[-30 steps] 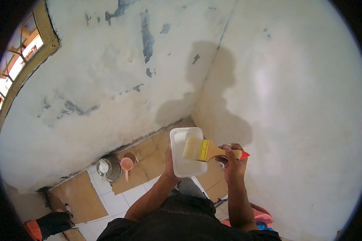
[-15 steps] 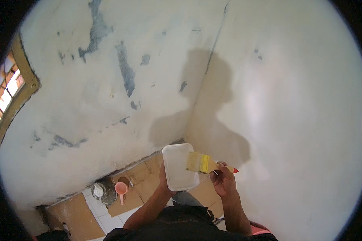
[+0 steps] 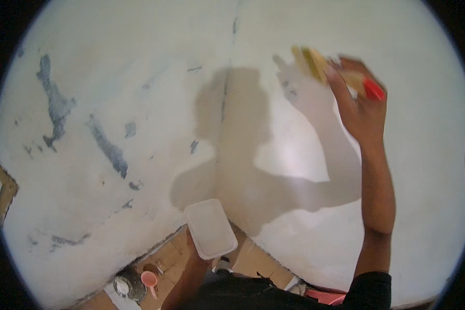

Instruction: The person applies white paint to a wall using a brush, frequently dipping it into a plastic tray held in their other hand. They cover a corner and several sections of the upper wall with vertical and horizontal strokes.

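Note:
My right hand (image 3: 360, 111) is raised in front of the right-hand wall, its fingers closed round the wooden handle of a wide paintbrush (image 3: 313, 63). The brush has a yellow band and a red handle end, and motion blurs it a little. Its bristles point up and left, near their shadow; whether they touch the wall I cannot tell. Low in the middle, my left hand (image 3: 192, 249) holds a white rectangular plastic tub (image 3: 211, 228) from its left side and underneath. Most of those fingers are hidden behind the tub, which seems to contain whitish paint.
Two whitish walls meet at a cracked corner; the left wall (image 3: 155, 191) has grey bare patches. On the cardboard-covered floor (image 3: 256, 256) sit a dark bucket (image 3: 136, 289) and a pink dipper (image 3: 149, 279). A pink object (image 3: 325, 296) lies by my right side.
My right hand has lifted the paintbrush from beside the tub up to the right wall. The tub has shifted slightly left and down in view, and the view has turned right and upward.

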`<state>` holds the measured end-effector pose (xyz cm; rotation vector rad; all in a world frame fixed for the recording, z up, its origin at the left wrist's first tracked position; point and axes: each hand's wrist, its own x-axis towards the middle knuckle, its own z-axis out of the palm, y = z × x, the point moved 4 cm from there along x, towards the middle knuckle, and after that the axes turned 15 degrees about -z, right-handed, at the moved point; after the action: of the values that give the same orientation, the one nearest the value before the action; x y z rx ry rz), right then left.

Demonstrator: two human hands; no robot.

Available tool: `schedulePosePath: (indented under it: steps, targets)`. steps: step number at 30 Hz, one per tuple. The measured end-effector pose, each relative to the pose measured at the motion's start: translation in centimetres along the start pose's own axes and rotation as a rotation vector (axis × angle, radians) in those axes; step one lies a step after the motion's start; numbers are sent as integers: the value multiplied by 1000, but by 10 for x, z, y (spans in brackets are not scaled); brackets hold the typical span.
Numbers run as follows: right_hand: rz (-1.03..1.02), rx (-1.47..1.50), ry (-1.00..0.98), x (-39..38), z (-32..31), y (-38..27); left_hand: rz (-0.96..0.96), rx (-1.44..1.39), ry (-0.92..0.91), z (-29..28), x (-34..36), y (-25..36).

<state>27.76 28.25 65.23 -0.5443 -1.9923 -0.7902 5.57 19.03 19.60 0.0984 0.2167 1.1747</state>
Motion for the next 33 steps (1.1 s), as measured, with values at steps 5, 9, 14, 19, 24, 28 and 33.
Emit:
schedulePosePath:
  steps: [5, 9, 14, 19, 24, 28, 33]
  targets:
    - [-413, -494, -371, 64, 51, 13, -38, 44, 49, 19, 5, 5]
    - [-637, -751, -729, -26, 155, 14, -195, -164, -162, -49, 31, 14]
    - [-680, -438, -1034, -84, 169, -39, -178, -120, -20, 8, 23, 33]
    - [49, -242, -832, 63, 96, 47, -234, -74, -104, -16, 29, 43]
    - [208, -591, -279, 237, -10, 72, -175, 28, -127, -29, 35, 76]
    - [-31, -722, -376, 200, 2, 81, -268, -59, -167, -37, 39, 84]
    - [-701, -801, -1148, -71, 149, -3, -376, -313, -268, -23, 41, 93]
